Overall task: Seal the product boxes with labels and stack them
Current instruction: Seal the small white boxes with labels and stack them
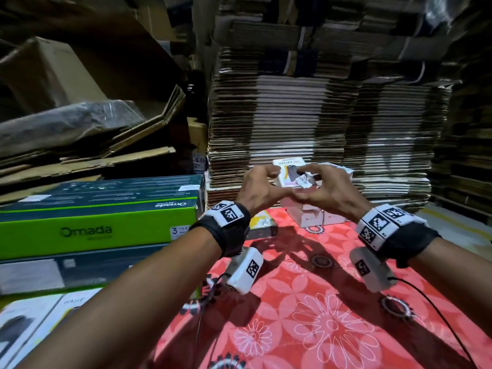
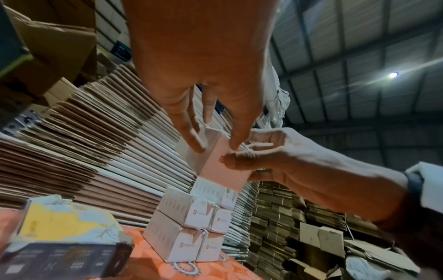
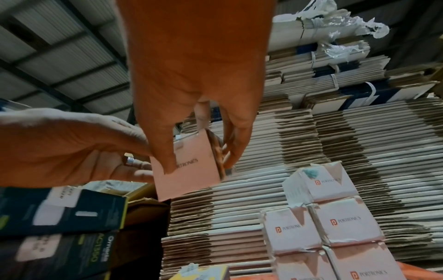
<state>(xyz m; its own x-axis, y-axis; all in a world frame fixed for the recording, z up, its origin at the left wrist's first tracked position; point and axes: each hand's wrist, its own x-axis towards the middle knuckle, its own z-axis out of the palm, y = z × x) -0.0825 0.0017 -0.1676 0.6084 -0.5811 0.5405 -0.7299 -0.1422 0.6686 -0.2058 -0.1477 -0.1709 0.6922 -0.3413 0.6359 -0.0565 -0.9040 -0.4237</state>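
Both hands are up in front of the person, gripping one small Portronics box [image 3: 189, 166] between them, above the stack of sealed boxes [image 2: 191, 223]. The left hand [image 1: 262, 189] curls its fingers round the box's near end; the right hand [image 1: 323, 186] pinches the other end, and a white label [image 1: 306, 179] lies across the top face under its fingers. It looks as though the label is being smoothed down over the flap, so sealing is the step in hand. Next the strip wants pressing flat over the edge, then the box must go squarely onto the pile's upper tier, which I count as incomplete. Below lies a red flowered cloth [image 1: 319, 315]; green Omada cartons [image 1: 98, 222] sit to the left, and flattened cardboard sheets [image 1: 319, 115] tower behind under a corrugated roof [image 2: 359, 37].
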